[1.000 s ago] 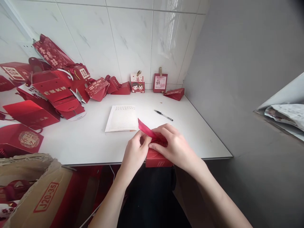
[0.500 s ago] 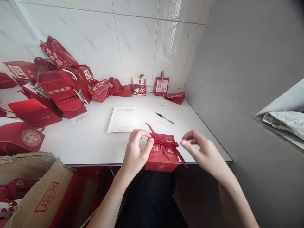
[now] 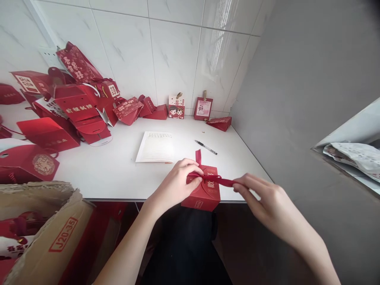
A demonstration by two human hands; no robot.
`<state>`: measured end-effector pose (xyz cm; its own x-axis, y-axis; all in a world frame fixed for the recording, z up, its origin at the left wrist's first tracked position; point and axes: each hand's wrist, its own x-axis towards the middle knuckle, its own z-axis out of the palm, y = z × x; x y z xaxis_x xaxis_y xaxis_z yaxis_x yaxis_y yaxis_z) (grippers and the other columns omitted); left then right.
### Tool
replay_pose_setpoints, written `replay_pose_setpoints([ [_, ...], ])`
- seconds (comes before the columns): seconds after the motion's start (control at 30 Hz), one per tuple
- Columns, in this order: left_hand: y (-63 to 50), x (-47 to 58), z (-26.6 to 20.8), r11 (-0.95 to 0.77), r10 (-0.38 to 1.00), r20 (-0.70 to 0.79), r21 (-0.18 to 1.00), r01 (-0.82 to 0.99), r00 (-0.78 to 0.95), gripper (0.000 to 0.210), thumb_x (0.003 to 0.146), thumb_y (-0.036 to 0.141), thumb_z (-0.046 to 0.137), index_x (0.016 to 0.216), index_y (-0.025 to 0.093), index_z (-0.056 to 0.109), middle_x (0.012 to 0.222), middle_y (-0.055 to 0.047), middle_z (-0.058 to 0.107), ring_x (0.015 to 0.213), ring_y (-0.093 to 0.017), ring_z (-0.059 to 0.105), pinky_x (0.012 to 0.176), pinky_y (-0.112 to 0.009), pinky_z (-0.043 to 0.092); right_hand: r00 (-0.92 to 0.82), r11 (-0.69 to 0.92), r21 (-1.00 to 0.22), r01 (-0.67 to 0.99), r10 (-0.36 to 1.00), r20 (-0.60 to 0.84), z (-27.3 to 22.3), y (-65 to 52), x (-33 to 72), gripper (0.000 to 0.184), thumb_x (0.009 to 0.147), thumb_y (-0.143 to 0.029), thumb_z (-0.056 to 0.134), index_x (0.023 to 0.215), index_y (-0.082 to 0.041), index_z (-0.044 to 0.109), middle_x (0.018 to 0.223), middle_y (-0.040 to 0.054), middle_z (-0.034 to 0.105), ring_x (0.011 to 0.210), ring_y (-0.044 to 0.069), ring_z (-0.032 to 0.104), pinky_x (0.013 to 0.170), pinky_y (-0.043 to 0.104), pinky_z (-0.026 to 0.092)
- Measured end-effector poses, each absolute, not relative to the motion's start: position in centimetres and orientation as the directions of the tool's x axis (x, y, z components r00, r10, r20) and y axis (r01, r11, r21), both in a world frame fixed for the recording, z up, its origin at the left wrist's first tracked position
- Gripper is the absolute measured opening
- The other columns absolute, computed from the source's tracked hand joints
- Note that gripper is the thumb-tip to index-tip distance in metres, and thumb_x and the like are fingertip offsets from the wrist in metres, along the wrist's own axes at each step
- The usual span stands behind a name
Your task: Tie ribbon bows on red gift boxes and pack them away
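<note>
A red gift box [image 3: 204, 200] with gold characters sits at the table's front edge, its near side reaching past the edge. Across its top runs a dark red ribbon [image 3: 225, 182], with one tail standing up behind my left fingers. My left hand [image 3: 185, 180] pinches the ribbon near the middle of the box top and covers part of the lid. Out to the right, my right hand [image 3: 261, 198] grips the ribbon's other end between thumb and fingers. Between the hands the ribbon is stretched taut, nearly level.
Behind the box lie an open notebook [image 3: 156, 147] and a black pen [image 3: 206, 147]. Several red boxes [image 3: 77, 103] are heaped at the left. Small boxes, one with a cartoon couple [image 3: 176, 112], stand by the tiled wall. A torn carton [image 3: 59, 233] is at the lower left.
My right hand has taken hold of the ribbon's end and drawn it out to the right. My left fingers have moved right onto the ribbon at the box top. The bow shape has been pulled out straighter.
</note>
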<state>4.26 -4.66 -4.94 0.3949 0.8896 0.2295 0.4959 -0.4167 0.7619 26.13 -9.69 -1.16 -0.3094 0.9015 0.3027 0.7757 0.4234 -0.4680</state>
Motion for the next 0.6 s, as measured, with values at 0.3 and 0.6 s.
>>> replay_pose_setpoints([
  [0.3,-2.2,1.6,-4.8,-0.411,0.77,0.119,0.844,0.344,0.626,0.017,0.077,0.028,0.063,0.093,0.027,0.066,0.129,-0.003,0.048,0.118,-0.023,0.049,0.094,-0.038,0.044,-0.245,0.066,-0.871,0.487,0.968,-0.063,-3.5,-2.0,26.8,0.041,0.082,-0.05,0.051,0.057,-0.018,0.053,0.06,-0.0004,0.052,0.061,0.012,0.047,0.063,0.025,0.039],
  [0.6,-1.9,2.0,-4.6,-0.462,0.885,0.355,0.744,0.483,0.299,0.01,0.082,0.03,0.056,0.085,0.022,0.06,0.1,-0.002,0.06,0.097,-0.017,0.059,0.086,-0.034,0.048,-0.381,-0.241,-0.967,-0.088,0.905,-0.191,-9.0,-6.6,24.8,0.038,0.078,-0.05,0.061,0.064,-0.016,0.052,0.065,0.002,0.059,0.062,0.014,0.059,0.068,0.03,0.047],
])
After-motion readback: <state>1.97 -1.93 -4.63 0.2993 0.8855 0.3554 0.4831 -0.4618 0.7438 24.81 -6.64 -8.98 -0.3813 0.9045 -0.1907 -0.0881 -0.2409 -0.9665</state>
